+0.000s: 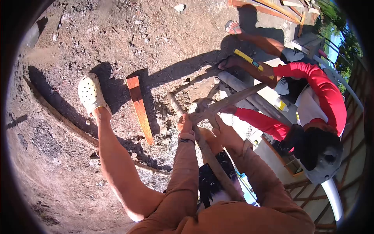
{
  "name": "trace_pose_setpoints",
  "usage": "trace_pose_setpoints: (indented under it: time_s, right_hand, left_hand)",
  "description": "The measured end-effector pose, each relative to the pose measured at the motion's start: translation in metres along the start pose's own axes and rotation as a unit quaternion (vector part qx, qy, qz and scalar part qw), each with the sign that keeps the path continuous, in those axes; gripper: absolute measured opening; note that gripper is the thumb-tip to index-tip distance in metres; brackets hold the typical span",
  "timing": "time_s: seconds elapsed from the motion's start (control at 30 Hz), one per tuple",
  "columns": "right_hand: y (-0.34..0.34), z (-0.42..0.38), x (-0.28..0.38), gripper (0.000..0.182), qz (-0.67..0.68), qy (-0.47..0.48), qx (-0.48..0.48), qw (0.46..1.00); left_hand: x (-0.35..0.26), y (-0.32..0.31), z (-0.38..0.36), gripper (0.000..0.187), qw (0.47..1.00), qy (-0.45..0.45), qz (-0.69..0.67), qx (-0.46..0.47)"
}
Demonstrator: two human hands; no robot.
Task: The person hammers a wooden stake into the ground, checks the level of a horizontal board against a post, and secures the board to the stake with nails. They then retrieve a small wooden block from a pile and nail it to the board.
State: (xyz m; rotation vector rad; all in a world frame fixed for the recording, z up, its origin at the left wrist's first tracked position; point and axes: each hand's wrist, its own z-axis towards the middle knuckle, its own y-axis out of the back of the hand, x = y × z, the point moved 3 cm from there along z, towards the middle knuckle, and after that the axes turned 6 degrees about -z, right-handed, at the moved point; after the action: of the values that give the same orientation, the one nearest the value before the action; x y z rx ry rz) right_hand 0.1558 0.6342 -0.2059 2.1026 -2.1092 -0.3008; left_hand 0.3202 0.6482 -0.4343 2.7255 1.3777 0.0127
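My left hand [185, 124] is closed around the near end of a grey wooden pole [233, 102], where it crosses a second, longer pole [218, 167] that runs down between my arms. Just to the right, my right hand [229, 134] is closed beside the crossing. A short light stick shows at its fingers, but what it grips is partly hidden. Opposite me, a co-worker in red sleeves [329, 87] has one hand [229, 109] at the crosswise pole. The co-worker's other hand [267, 70] holds a yellow spirit level [248, 59].
A reddish wooden piece [140, 111] lies on the stony ground left of my hands. My foot in a beige clog [93, 91] is farther left, near a long curved stick [58, 117]. A grey pipe-like length [253, 97] lies beyond the poles, and timber [269, 9] at the top right.
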Motion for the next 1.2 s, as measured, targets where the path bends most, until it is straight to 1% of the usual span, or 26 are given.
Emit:
trace_pose_setpoints:
  time_s: [0.07, 0.1, 0.13, 0.2, 0.23, 0.3, 0.33, 0.4, 0.43, 0.47, 0.53, 0.57, 0.6, 0.67, 0.7, 0.73, 0.77, 0.8, 0.83, 0.9, 0.93, 0.97, 1.0, 1.07, 1.1, 1.2]
  right_hand:
    - [0.028, -0.008, 0.008, 0.055, -0.017, -0.011, -0.124, 0.992]
    - [0.051, -0.019, 0.030, 0.055, 0.062, -0.010, -0.163, 0.985]
    - [0.074, -0.030, 0.052, 0.055, 0.139, -0.003, -0.202, 0.969]
    - [0.086, -0.040, 0.063, 0.055, 0.201, 0.084, -0.332, 0.918]
    - [0.083, -0.034, 0.059, 0.055, 0.196, 0.091, -0.336, 0.917]
    - [0.051, -0.022, 0.036, 0.055, 0.159, 0.059, -0.278, 0.945]
    - [0.040, -0.015, 0.029, 0.057, 0.159, 0.047, -0.238, 0.957]
    - [0.026, -0.015, 0.017, 0.060, 0.172, -0.057, -0.105, 0.978]
    - [0.019, -0.013, 0.008, 0.060, 0.174, -0.060, -0.107, 0.977]
    - [0.007, -0.008, -0.005, 0.060, 0.158, -0.040, -0.099, 0.982]
    - [-0.004, -0.007, -0.017, 0.060, 0.150, -0.031, -0.092, 0.984]
    - [-0.005, -0.006, -0.017, 0.058, 0.149, -0.007, -0.121, 0.981]
    - [-0.008, -0.009, -0.016, 0.056, 0.150, 0.010, -0.146, 0.978]
    - [-0.002, -0.012, -0.009, 0.055, 0.179, -0.015, -0.120, 0.976]
    - [-0.004, -0.010, -0.012, 0.055, 0.173, 0.023, -0.150, 0.973]
    - [0.000, -0.008, -0.005, 0.055, 0.166, 0.064, -0.182, 0.967]
    - [0.005, -0.012, -0.006, 0.054, 0.222, -0.019, -0.089, 0.971]
    - [0.004, -0.010, -0.008, 0.054, 0.229, -0.005, -0.100, 0.968]
    - [0.003, -0.009, -0.010, 0.055, 0.235, 0.009, -0.110, 0.966]
    - [-0.009, -0.007, -0.021, 0.056, 0.237, 0.001, -0.124, 0.964]
    - [-0.007, -0.005, -0.021, 0.056, 0.246, 0.012, -0.128, 0.961]
    - [-0.009, -0.005, -0.023, 0.056, 0.255, 0.014, -0.127, 0.959]
    - [-0.010, -0.004, -0.025, 0.056, 0.263, 0.016, -0.125, 0.956]
    - [-0.012, 0.001, -0.030, 0.056, 0.256, 0.037, -0.149, 0.954]
    - [-0.016, 0.003, -0.034, 0.056, 0.254, 0.066, -0.183, 0.947]
    - [-0.015, 0.004, -0.039, 0.055, 0.259, 0.049, -0.163, 0.951]
  left_hand:
    - [0.045, 0.017, 0.014, 0.039, 0.998, 0.012, 0.063, 0.012]
    - [0.029, 0.018, -0.005, 0.041, 0.997, 0.069, 0.014, -0.024]
    - [0.042, 0.021, 0.004, 0.049, 0.996, 0.081, 0.034, 0.002]
    - [0.028, 0.020, 0.000, 0.051, 0.997, 0.072, 0.037, 0.003]
    - [0.024, 0.016, 0.003, 0.052, 0.997, 0.063, 0.034, 0.002]
    - [0.018, 0.015, 0.002, 0.054, 0.998, 0.050, 0.036, 0.004]
    - [0.017, 0.017, 0.000, 0.055, 0.998, 0.046, 0.048, 0.007]
    - [0.014, 0.021, -0.001, 0.057, 0.993, 0.062, 0.096, 0.029]
    - [0.003, 0.024, -0.003, 0.062, 0.979, 0.100, 0.165, 0.062]
    - [-0.007, 0.026, -0.011, 0.062, 0.978, 0.099, 0.169, 0.066]
    - [-0.033, 0.026, -0.044, 0.061, 0.974, 0.115, -0.051, 0.190]
    - [-0.032, 0.028, -0.045, 0.061, 0.968, 0.138, -0.019, 0.210]
    - [-0.031, 0.031, -0.044, 0.061, 0.964, 0.112, -0.035, 0.240]
    - [-0.045, 0.031, -0.048, 0.059, 0.971, 0.101, 0.014, 0.217]
    - [-0.042, 0.033, -0.040, 0.057, 0.978, 0.027, 0.120, 0.165]
    - [-0.048, 0.029, -0.039, 0.056, 0.967, -0.051, 0.224, 0.115]
    - [-0.053, 0.027, -0.043, 0.056, 0.961, -0.136, 0.198, 0.138]
    - [-0.048, 0.028, -0.038, 0.055, 0.960, -0.165, 0.189, 0.123]
    - [-0.052, 0.026, -0.032, 0.055, 0.927, -0.277, 0.225, 0.113]
    - [-0.054, 0.029, -0.029, 0.054, 0.916, -0.302, 0.241, 0.105]
    - [-0.073, 0.022, -0.037, 0.053, 0.945, -0.219, 0.221, 0.102]
    - [-0.073, 0.024, -0.026, 0.054, 0.955, -0.178, 0.206, 0.119]
    - [-0.080, 0.020, -0.026, 0.055, 0.952, -0.209, 0.187, 0.124]
    - [-0.079, 0.020, -0.017, 0.051, 0.960, -0.170, 0.122, 0.186]
    - [-0.081, 0.021, -0.019, 0.051, 0.959, -0.168, 0.129, 0.186]
    - [-0.095, 0.014, -0.028, 0.053, 0.966, -0.134, 0.150, 0.161]
